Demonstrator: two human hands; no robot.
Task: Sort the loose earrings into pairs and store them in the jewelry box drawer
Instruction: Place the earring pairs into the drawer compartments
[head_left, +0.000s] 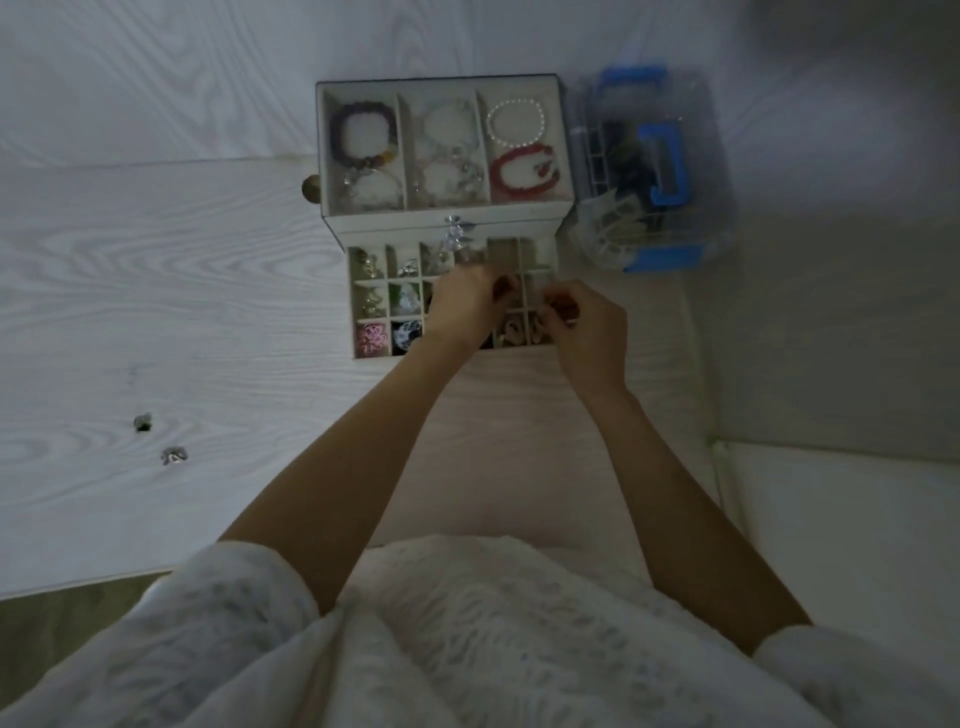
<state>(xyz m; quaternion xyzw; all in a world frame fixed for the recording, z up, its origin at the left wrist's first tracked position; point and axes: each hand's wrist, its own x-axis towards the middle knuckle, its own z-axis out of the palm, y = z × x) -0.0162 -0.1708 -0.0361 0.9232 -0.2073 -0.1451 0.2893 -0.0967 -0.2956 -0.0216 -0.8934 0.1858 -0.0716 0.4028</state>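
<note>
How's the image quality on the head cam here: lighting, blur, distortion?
Head view: dim and bluish-grey, colours muted. Wide-angle bend curves the table edges. The clear plastic box at upper right is smeared, its contents unreadable. Both hands, left hand and right hand, are soft over the drawer, so what they pinch is unclear. Two loose earrings on the table are tiny blobs.

We note a white wood-grain table (156, 291). On it: jewelry box (439, 156) at the back w/ drawer (374, 353) pulled out; clear plastic box w/ blue handle (654, 166) just beside it, right; two loose earrings (143, 422) (174, 455) well apart, front left.
</note>
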